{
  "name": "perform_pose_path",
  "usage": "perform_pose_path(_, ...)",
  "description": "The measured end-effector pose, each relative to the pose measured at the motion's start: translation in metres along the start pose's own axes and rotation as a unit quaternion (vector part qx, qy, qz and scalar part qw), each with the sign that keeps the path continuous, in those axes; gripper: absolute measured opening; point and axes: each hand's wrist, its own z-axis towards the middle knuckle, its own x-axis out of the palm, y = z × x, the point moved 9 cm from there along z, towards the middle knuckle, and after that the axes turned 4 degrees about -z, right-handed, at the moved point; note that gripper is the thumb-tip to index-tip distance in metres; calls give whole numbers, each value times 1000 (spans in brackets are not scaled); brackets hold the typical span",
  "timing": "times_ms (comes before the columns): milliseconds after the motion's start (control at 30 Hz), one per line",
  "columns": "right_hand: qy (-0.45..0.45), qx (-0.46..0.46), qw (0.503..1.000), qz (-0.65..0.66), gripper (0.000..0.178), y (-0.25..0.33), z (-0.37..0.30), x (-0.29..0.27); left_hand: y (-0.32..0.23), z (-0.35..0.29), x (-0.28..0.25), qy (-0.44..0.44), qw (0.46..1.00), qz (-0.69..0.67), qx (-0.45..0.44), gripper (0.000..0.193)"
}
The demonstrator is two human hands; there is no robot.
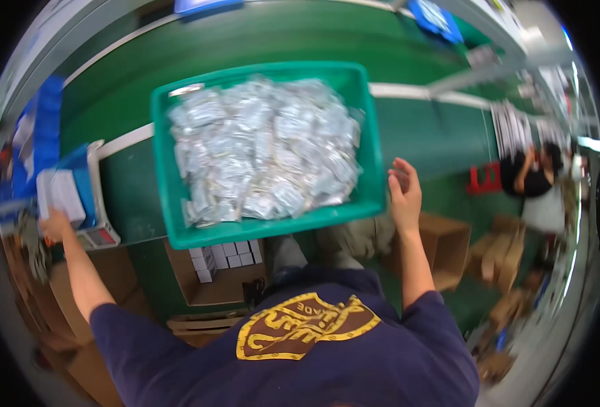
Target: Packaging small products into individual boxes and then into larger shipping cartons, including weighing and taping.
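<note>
Navy cloth of the person's T-shirt [388,363] fills the six o'clock side, nearest the camera, and hides most of the legs. Motion blur softens the many clear sachets [266,149] heaped in the green tub [373,146], so their contents are hard to make out. One open carton [212,293] at half past six, holding small white boxes [225,258], is partly covered by the tub's near wall. Blue trays at eleven and one o'clock are cut off by the fisheye rim.

Dark green worktop [134,210] shows on both sides of the tub, which sits just above the middle, toward twelve. Beyond a pale rail [127,141] runs a brighter green strip [178,44]. Another empty-looking carton [442,251] stands at four o'clock; toward three, a co-worker [538,178] in dark clothing sits near a red stool [486,178].

At nine o'clock the left hand [57,224] touches the lower edge of a white block-shaped item [61,195]; blur leaves it unclear whether the fingers pinch it. At three o'clock the right hand [406,197] is empty, its fingers loosely curved and parted from the thumb, just beside the tub's right rim; whether they touch it cannot be told
</note>
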Motion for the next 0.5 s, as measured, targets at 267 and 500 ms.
perform_pose_path(267,36,134,990,-19,20,-188,-131,-62,-276,-442,-272,519,660,-327,433,29)
perform_pose_path(500,-12,447,881,152,19,-401,-384,-72,-348,-593,-321,290,679,-267,620,43)
